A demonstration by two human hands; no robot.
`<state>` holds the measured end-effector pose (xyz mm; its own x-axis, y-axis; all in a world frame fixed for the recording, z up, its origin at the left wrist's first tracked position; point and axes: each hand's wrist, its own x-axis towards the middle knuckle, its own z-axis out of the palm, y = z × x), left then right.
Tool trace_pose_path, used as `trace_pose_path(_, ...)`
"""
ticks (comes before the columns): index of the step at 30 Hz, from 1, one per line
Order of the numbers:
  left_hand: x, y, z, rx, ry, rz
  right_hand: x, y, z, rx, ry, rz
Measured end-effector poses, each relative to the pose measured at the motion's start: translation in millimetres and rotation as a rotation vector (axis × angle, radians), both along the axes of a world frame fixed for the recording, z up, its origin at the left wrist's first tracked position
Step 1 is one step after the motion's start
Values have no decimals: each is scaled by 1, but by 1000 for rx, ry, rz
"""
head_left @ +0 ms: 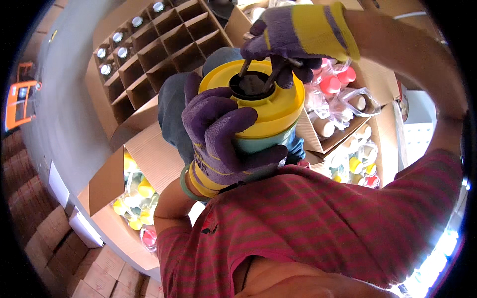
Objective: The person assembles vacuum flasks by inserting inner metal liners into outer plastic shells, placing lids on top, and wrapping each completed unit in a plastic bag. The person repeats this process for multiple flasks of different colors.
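Note:
A pale green tub with a wide yellow lid (285,111) stands between my knees, close to my chest. In the lid's middle is a round black-rimmed opening (252,85) with a greyish centre. My left hand (223,134), in a purple and yellow work glove, wraps round the near left side of the tub. Above the lid, my right hand (285,39), in a matching glove, is closed on a dark two-pronged metal tool (271,79) that looks like pliers. Its prongs reach down to the opening's rim; the glove hides the rest of the tool.
Ahead left stands a divided carton (164,44) with several white-capped bottles and bare cells. An open carton (117,186) of yellow-capped bottles is at lower left. To the right are cartons of bagged red-capped (330,84) and white- and yellow-capped bottles (355,164). Stacked boxes (99,270) line the left.

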<state>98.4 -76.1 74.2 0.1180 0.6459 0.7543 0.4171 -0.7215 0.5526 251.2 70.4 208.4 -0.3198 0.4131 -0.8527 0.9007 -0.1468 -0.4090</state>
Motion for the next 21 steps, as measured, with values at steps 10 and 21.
trace_pose_path(10,-21,-5,2,5,-26,-162,-23,-40,-5,399,3,298)
trace_pose_path(21,-55,3,-20,-103,-303,-409,-22,-8,-33,239,367,493)
